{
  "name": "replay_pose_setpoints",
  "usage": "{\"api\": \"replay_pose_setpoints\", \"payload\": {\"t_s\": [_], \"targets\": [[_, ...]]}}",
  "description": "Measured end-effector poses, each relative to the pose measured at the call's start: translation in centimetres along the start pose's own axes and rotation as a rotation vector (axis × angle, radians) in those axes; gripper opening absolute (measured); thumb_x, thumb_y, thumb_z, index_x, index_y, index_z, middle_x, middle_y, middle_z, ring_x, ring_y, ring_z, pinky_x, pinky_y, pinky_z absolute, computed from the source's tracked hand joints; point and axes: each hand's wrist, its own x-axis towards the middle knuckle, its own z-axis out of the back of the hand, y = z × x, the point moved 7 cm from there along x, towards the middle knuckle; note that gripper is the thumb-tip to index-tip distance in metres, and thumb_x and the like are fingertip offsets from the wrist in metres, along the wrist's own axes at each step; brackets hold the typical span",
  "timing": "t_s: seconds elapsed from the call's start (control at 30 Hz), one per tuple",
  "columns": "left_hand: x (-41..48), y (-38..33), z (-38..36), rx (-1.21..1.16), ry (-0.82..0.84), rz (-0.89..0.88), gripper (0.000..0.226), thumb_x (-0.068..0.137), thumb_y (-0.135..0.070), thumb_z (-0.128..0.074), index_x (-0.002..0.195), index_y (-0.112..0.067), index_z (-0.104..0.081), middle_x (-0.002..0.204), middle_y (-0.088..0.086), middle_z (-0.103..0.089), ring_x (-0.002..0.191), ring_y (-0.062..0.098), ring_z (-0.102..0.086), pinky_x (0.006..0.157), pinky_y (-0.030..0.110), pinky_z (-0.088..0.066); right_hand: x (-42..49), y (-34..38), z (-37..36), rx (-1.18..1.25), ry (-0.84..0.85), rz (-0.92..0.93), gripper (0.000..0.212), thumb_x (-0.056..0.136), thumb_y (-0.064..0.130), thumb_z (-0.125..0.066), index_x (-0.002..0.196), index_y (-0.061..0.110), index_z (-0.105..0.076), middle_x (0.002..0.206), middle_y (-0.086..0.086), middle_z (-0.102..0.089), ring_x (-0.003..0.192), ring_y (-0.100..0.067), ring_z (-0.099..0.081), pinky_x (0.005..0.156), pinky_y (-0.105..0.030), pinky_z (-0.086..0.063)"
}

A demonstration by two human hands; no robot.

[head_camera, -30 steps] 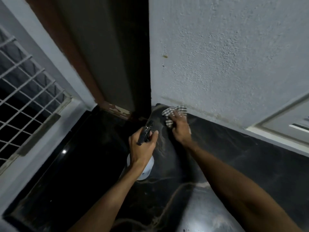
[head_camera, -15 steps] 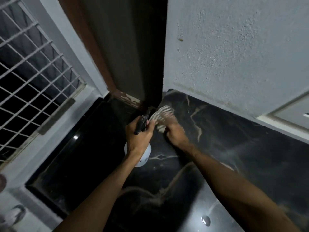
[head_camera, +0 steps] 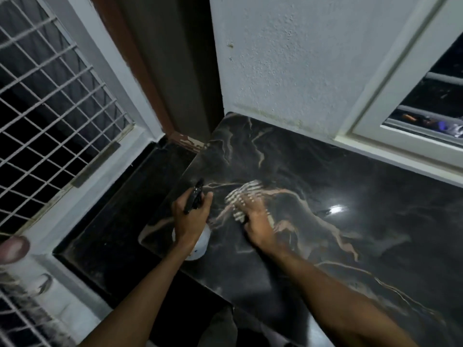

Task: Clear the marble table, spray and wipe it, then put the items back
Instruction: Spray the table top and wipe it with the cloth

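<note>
Marble tabletop (head_camera: 338, 196), black with pale tan veins, fills the right and centre of the head view, its far edge against the white wall (head_camera: 288, 58) and the window frame (head_camera: 390, 136); nothing stands on the part that shows, so the clearing looks done and the wiping is under way. The right hand (head_camera: 255, 219) lies flat on a checked cloth (head_camera: 240, 199) and presses it to the stone; a second ago that cloth was bunched in the far corner by the wall, and it has since been dragged back toward the person, well clear of the corner, which suggests the back strip is done and the near and right-hand areas remain. The cloth is blurred, so its fold and exact outline are hard to tell, though it seems spread with its long axis running from near right to far left. The left hand (head_camera: 190, 219) has its grip clamped round the spray bottle (head_camera: 200, 242), just left of the cloth at the tabletop's left edge, as it was a second ago. The bottle's white body points down and toward the person, while its dark trigger head (head_camera: 195, 196) aims up and away at the corner, so its long axis tilts forward.
</note>
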Motion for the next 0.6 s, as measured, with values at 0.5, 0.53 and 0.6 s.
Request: {"api": "replay_pose_setpoints", "payload": {"t_s": [0.5, 0.53, 0.6], "targets": [[-3.7, 5.9, 11.2, 0.029, -0.169, 0.106, 0.027, 0.087, -0.016, -0.076, 0.066, -0.009, -0.062, 0.060, -0.001, -0.065, 0.059, 0.013, -0.063, 0.061, 0.034, -0.053, 2.8, 3.4, -4.9, -0.037, -0.031, -0.157, 0.064, 0.077, 0.001, -0.049, 0.138, 0.013, -0.061, 0.155, -0.011, -0.047, 0.147, -0.036, -0.034, 0.125, -0.048, -0.021], [-3.1, 6.6, 11.8, 0.011, -0.174, 0.123, 0.028, 0.088, -0.019, -0.077, 0.066, -0.010, -0.062, 0.059, -0.002, -0.064, 0.058, 0.013, -0.063, 0.060, 0.034, -0.054, 4.0, 3.7, -5.4, -0.040, -0.064, -0.260, 0.066, 0.074, -0.005, -0.050, 0.137, 0.012, -0.061, 0.155, -0.014, -0.046, 0.148, -0.039, -0.031, 0.125, -0.051, -0.020], [-2.1, 7.4, 12.9, 0.002, -0.178, 0.136, 0.028, 0.088, -0.023, -0.076, 0.067, -0.011, -0.063, 0.060, -0.002, -0.065, 0.059, 0.012, -0.064, 0.061, 0.036, -0.055, 4.7, 7.6, -9.4, -0.060, 0.021, -0.203, 0.070, 0.073, -0.009, -0.053, 0.140, 0.013, -0.059, 0.158, -0.014, -0.042, 0.151, -0.040, -0.025, 0.126, -0.052, -0.017]]}}
